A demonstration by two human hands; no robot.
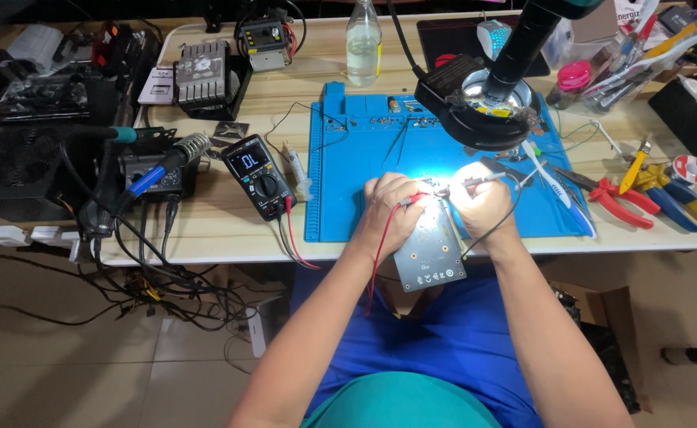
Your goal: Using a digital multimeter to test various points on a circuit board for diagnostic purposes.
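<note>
Head view, looking down: grey circuit board [430,257] sits between both hands, its long axis running away from the person, near end hanging past the desk [229,230] edge over the lap, far end on the blue work mat [348,198] under bright lamp glare. Left hand [392,212] lies just left of the board's far end, clenched around a red probe [414,198] whose tip points right toward the board's top edge; the red lead [376,261] trails down over the wrist. Right hand [483,202] lies just right of the same end, pinching a black probe [483,181] that angles left toward the same spot; the black lead [497,226] loops around the wrist. Both hands are about equally near the board; the probe tips nearly meet at its far edge, exact contact washed out by the light. A magnifier lamp [479,111] hangs just beyond the hands. Left of the mat lies a black multimeter [260,176] with a lit display, a syringe [294,166] beside it, and farther left a soldering iron [162,166] in its stand. A clear bottle [363,43] stands at the back. Right of the mat lie red pliers [622,202], blue-handled cutters [674,202], and a solder spool [691,169].
</note>
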